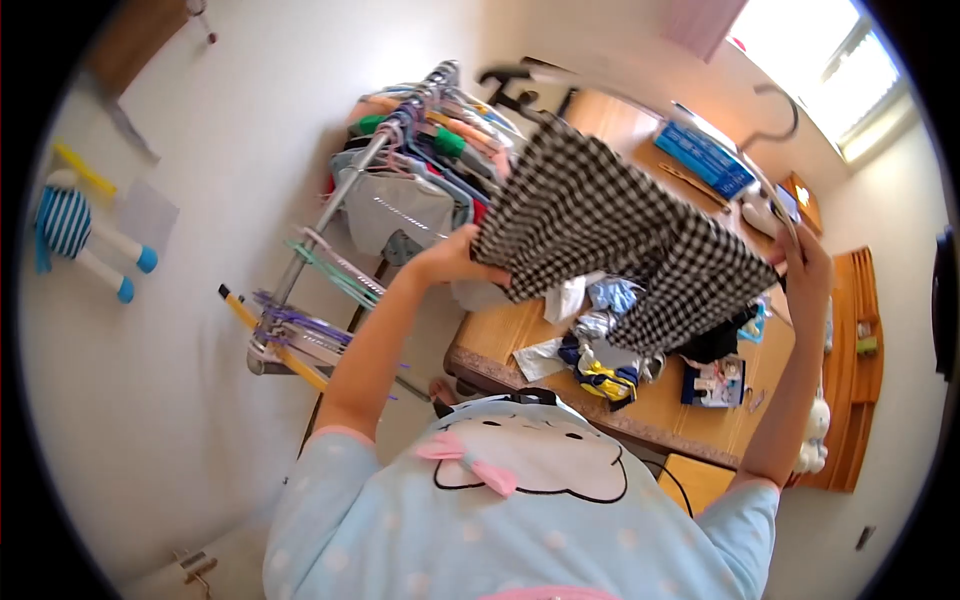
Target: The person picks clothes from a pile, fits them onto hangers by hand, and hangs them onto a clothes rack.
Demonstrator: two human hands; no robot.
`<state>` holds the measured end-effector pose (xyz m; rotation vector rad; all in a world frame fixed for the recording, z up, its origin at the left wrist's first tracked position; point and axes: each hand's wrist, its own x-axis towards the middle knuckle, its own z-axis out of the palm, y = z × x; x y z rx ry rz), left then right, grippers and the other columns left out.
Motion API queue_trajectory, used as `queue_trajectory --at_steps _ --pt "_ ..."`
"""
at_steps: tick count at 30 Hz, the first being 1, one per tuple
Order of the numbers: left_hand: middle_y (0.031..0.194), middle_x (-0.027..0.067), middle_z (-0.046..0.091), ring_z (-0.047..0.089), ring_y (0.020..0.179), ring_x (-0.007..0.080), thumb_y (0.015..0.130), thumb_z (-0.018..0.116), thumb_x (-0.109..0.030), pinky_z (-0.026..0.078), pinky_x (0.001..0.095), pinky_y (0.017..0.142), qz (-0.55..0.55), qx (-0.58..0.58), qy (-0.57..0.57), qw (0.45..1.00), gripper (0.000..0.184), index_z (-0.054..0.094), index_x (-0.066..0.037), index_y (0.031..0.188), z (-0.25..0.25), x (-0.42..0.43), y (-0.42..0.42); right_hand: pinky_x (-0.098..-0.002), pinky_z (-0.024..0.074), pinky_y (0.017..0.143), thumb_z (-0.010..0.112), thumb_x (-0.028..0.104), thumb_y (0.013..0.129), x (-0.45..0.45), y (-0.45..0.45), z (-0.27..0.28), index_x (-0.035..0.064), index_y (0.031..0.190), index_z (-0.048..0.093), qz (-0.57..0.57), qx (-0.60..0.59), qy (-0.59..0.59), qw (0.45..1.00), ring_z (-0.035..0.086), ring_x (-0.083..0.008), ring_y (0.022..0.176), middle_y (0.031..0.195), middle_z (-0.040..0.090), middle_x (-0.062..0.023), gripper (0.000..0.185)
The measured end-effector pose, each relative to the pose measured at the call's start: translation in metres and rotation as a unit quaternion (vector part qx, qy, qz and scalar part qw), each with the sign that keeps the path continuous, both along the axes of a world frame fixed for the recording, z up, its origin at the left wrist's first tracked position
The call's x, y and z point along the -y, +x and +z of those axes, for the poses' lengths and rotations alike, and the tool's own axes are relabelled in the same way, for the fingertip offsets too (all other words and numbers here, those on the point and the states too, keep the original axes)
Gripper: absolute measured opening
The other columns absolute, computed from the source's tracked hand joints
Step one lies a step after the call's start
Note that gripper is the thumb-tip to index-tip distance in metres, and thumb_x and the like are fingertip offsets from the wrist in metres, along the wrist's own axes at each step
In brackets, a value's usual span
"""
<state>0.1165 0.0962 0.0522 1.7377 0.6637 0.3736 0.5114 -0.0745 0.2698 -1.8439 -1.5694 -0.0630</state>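
A black-and-white checked garment (590, 215), which looks like a pair of shorts, is held up and spread out in front of me above the table. My left hand (450, 262) is closed on its left edge, thumb over the cloth. On the other side, my right hand (808, 268) is closed around a clothes hanger (768, 185) whose hook points up. The garment's right edge meets the right fingers; whether it is fastened to the hanger I cannot tell.
Left of the table stands a metal clothes rack (350, 180) with many hanging clothes and several spare hangers (300, 325). On the wooden table (500, 335) lie piled clothes (605, 375), a blue box (700, 160) and a small picture box (714, 382). A wooden shelf (852, 370) is at right.
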Motion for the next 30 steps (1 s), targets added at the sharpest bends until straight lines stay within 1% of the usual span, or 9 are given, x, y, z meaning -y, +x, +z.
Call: queue_trajectory --at_steps 2,4,5,6,8,10,14,20,30 --pt "0.135 0.0077 0.049 0.051 0.119 0.0185 0.065 0.084 -0.009 0.046 0.0339 0.094 -0.053 0.215 -0.235 0.946 0.087 0.039 -0.007 0.139 -0.030 0.009 -0.015 -0.0250 0.0421 0.056 0.052 0.008 0.093 0.006 0.010 -0.013 -0.0013 0.084 0.059 0.044 0.003 -0.008 0.999 0.056 -0.0097 0.062 0.067 0.056 -0.0042 0.015" --pt "0.126 0.0055 0.051 0.048 0.120 0.0207 0.072 0.079 -0.021 0.043 0.0373 0.096 0.078 0.164 -0.189 0.965 0.077 0.040 -0.012 0.139 -0.027 0.014 -0.026 -0.0250 0.0410 0.055 0.054 0.007 0.091 0.016 0.006 -0.022 -0.0006 0.079 0.056 -0.001 -0.008 -0.051 0.999 0.052 -0.0089 0.060 0.064 0.054 -0.0033 0.014" --pt "0.129 0.0065 0.050 0.047 0.121 0.0241 0.072 0.078 -0.021 0.039 0.0414 0.101 0.172 0.028 0.091 0.980 0.071 0.045 -0.014 0.134 -0.039 0.007 -0.033 -0.0249 0.0405 0.055 0.056 0.007 0.090 0.021 0.013 -0.032 -0.0008 0.079 0.056 -0.006 -0.006 -0.075 0.997 0.050 -0.0085 0.059 0.062 0.053 -0.0026 0.013" --pt "0.131 0.0075 0.048 0.045 0.123 0.0274 0.072 0.078 -0.022 0.035 0.0454 0.105 0.245 -0.121 0.355 0.894 0.065 0.050 -0.015 0.130 -0.052 -0.001 -0.040 -0.0247 0.0401 0.055 0.057 0.006 0.089 0.023 0.018 -0.040 -0.0010 0.079 0.055 -0.012 -0.003 -0.101 0.995 0.048 -0.0080 0.058 0.061 0.052 -0.0019 0.012" --pt "0.127 0.0090 0.051 0.045 0.124 0.0325 0.074 0.073 -0.026 0.021 0.0542 0.112 0.257 -0.234 0.477 0.807 0.054 0.055 -0.014 0.124 -0.044 -0.018 -0.050 -0.0244 0.0373 0.053 0.059 0.004 0.087 0.023 -0.002 -0.046 -0.0020 0.078 0.055 -0.022 0.046 -0.137 0.989 0.045 -0.0070 0.058 0.059 0.051 -0.0008 0.012" --pt "0.119 0.0085 0.055 0.047 0.122 0.0326 0.079 0.065 -0.022 0.011 0.0606 0.113 0.177 -0.468 0.646 0.577 0.038 0.060 -0.015 0.116 -0.053 -0.050 -0.060 -0.0243 0.0333 0.052 0.061 0.002 0.085 0.015 -0.006 -0.076 -0.0021 0.076 0.055 0.014 -0.030 -0.099 0.995 0.042 -0.0064 0.057 0.060 0.052 -0.0008 0.012" --pt "0.107 0.0072 0.059 0.055 0.110 0.0312 0.084 0.056 -0.014 0.012 0.0678 0.109 0.061 -0.604 0.519 0.602 0.022 0.064 -0.017 0.104 -0.063 -0.088 -0.088 -0.0221 0.0457 0.061 0.058 -0.010 0.078 -0.005 -0.021 -0.103 -0.0051 0.084 0.060 0.040 -0.067 -0.167 0.983 0.062 -0.0101 0.066 0.073 0.068 -0.0090 0.008" --pt "0.092 0.0063 0.056 0.060 0.093 0.0266 0.084 0.054 -0.008 0.031 0.0652 0.099 0.017 -0.451 0.402 0.796 0.023 0.063 -0.020 0.101 -0.069 -0.063 -0.147 -0.0272 0.0351 0.053 0.078 0.010 0.075 -0.044 -0.055 -0.148 -0.0041 0.079 0.053 0.050 -0.120 -0.149 0.980 0.037 -0.0114 0.058 0.061 0.043 -0.0052 0.029" --pt "0.093 0.0056 0.051 0.054 0.098 0.0220 0.083 0.052 -0.003 0.035 0.0575 0.103 -0.020 -0.412 0.454 0.790 0.030 0.060 -0.020 0.107 -0.044 0.017 -0.188 -0.0412 0.0475 0.063 0.077 0.039 0.074 -0.182 -0.213 -0.246 0.0018 0.089 0.065 0.159 -0.066 -0.163 0.972 0.062 -0.0342 0.066 0.072 0.063 -0.0183 0.041"
